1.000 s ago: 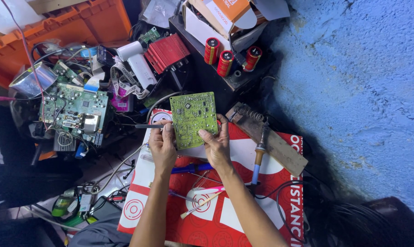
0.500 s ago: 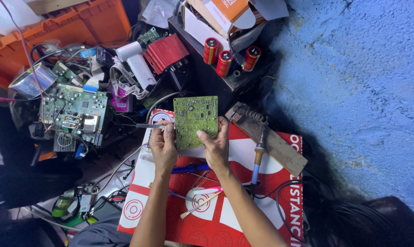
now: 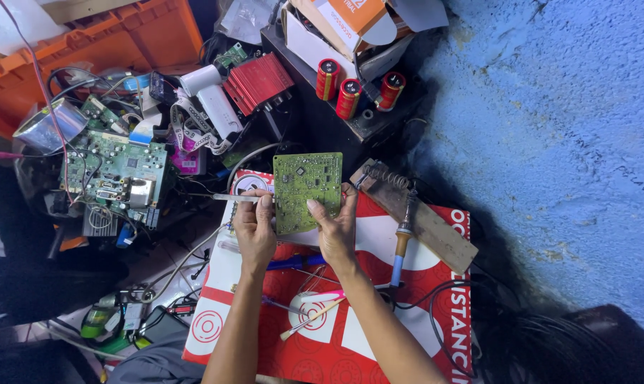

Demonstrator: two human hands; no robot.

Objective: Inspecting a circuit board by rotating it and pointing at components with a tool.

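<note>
Red-and-white printed sheet [image 3: 421, 313] covers the cluttered work floor; above its top edge both hands pinch a green circuit board [image 3: 306, 190]: left hand [image 3: 254, 227] also clasping tweezers [image 3: 231, 198], right hand [image 3: 335, 226] gripping the lower edge. Judged light, stiff, fragile; best held by edges.

**What stays out of sight**

The lower corners of the circuit board [image 3: 306, 190] sit behind the thumbs of the left hand [image 3: 254, 229] and right hand [image 3: 335, 231]. Its tiny parts are too small to tell apart. Both forearms run off the bottom edge. The orange crate [image 3: 123, 35] and the cardboard box [image 3: 350, 18] are cut by the top edge. The red mat [image 3: 421, 334] continues past the bottom.
</note>
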